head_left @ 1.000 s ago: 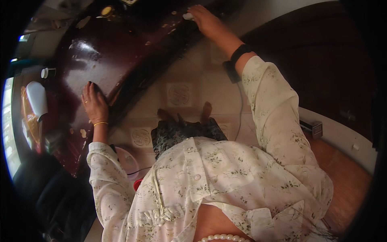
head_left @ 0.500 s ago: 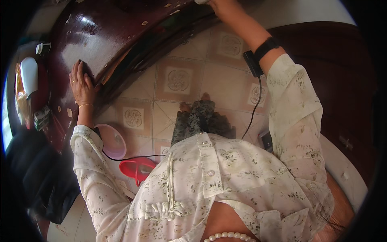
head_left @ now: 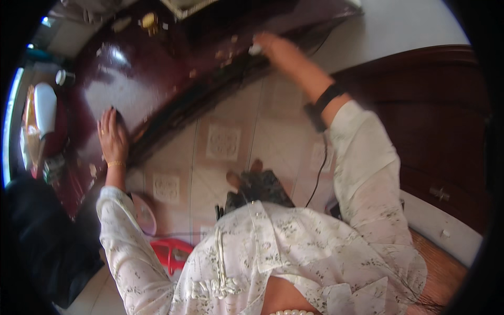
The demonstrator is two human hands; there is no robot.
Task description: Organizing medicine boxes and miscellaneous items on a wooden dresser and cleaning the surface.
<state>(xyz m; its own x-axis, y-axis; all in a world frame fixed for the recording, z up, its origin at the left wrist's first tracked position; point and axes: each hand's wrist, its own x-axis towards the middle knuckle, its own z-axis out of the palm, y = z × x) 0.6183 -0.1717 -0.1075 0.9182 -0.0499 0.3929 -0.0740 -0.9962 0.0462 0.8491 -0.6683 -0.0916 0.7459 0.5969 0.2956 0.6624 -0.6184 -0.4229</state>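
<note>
Head view, the only one I have from here. Right hand motion-blurred; its fingers look closed around a small, soft-looking white wad, which sits at the fingertips, on their left and lower side. Long axis: cannot tell through the blur. The right hand is clearly the nearer one; left hand lies well apart, toward the lower left, palm down, fingers extended and grasping nothing.

Surface: glossy dark-red tabletop, curved, pale patches beside and left of the wad. Its front edge runs slantwise from beside the left fingers up to the right ones. Left of the left fingers: a smooth white rounded object. Above them, farther off, a round gold-coloured piece.

Room: patterned pale tile floor below the right fingers; dark-brown wooden panel to their right; red plastic container below the left fingers.
</note>
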